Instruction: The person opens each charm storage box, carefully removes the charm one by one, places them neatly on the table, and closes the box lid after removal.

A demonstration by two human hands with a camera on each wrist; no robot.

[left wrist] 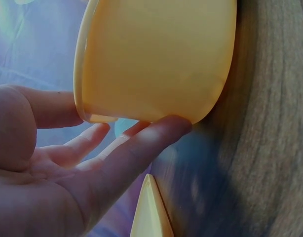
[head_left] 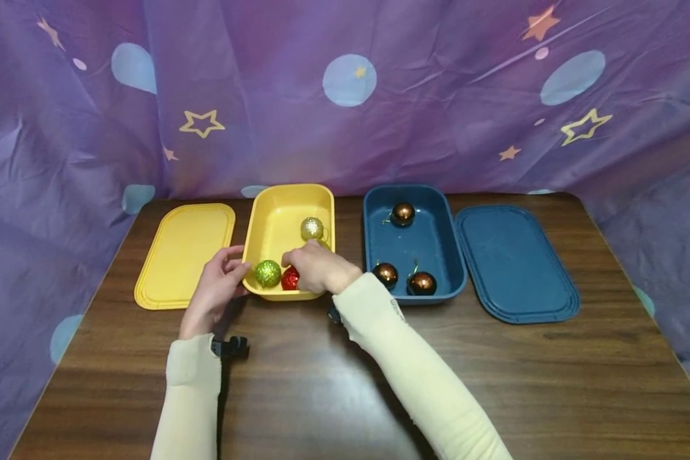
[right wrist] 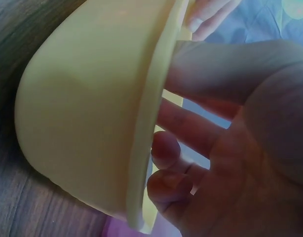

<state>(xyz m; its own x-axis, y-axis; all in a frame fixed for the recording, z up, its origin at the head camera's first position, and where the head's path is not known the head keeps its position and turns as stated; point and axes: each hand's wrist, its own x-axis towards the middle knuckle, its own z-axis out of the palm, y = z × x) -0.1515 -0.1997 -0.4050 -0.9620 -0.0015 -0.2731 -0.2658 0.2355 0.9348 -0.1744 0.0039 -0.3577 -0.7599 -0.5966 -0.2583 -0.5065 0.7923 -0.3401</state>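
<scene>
My left hand [head_left: 215,287] holds the near left corner of the yellow box [head_left: 290,190]. In the left wrist view its thumb is at the rim and a fingertip presses the outer wall [left wrist: 161,64]. My right hand [head_left: 321,267] reaches over the near right rim into the same box, fingers bent down around a red glitter bauble [head_left: 290,279], whose right side they hide. Left of it lies a green glitter bauble [head_left: 268,273]; beyond the hand, a gold bauble [head_left: 312,228]. In the right wrist view the thumb [right wrist: 210,69] passes over the rim.
To the right, a blue box [head_left: 405,249] holds three brown shiny baubles, one being a far bauble [head_left: 403,214]. A yellow lid [head_left: 186,255] lies left of the yellow box, a blue lid [head_left: 517,262] beside the blue box. A purple cloth [head_left: 287,96] hangs behind the table.
</scene>
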